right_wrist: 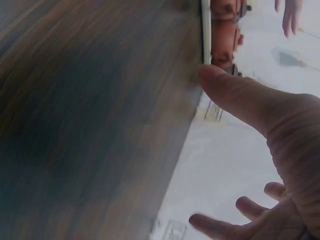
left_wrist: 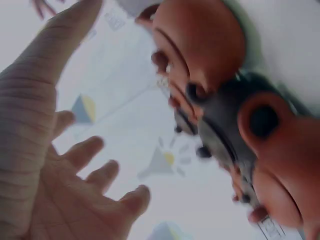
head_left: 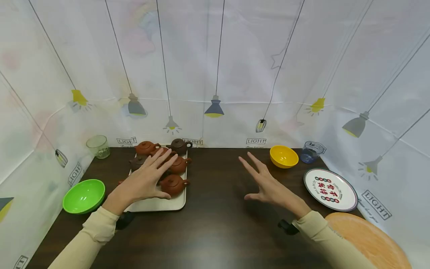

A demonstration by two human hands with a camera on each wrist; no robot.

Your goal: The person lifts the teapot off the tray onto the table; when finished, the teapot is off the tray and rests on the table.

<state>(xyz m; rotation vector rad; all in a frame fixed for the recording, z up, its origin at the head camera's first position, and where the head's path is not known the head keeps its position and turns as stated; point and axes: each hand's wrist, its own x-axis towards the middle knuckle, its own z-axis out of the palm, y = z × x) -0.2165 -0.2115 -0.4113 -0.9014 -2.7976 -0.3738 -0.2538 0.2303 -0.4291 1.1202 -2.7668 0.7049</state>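
Left hand (head_left: 144, 182) is out flat over the tray (head_left: 158, 204), fingers straight and spread, gripping nothing. Under and just past its fingertips sit the teapots (head_left: 173, 184), a cluster of small clay ones, reddish and a couple darker. Whether the palm actually touches a lid or floats just above it, I cannot tell. The left wrist view is blurred but agrees: fingers loose, pots (left_wrist: 210, 60) right beside them.

Right hand (head_left: 267, 185) is well off to the other side, over bare table (head_left: 215, 231), fingers splayed and empty.

Orientation: the tray's long axis runs away from the person, starting near the left wrist and ending at the backdrop. The pots line up along it in two rows. The nearest pot, just ahead of the left thumb, has its handle towards the right hand; its spout side is hidden by the hand.

The risk, as I read it: those pots are packed tight, lids loose-looking, and a flat hand dropping among them could knock a lid off or shove one pot into its neighbour. A sideways sweep could also push the tray towards the green bowl (head_left: 84, 195) outside the left wrist.

Beyond the right hand: yellow bowl (head_left: 283, 156), plate (head_left: 330, 189).
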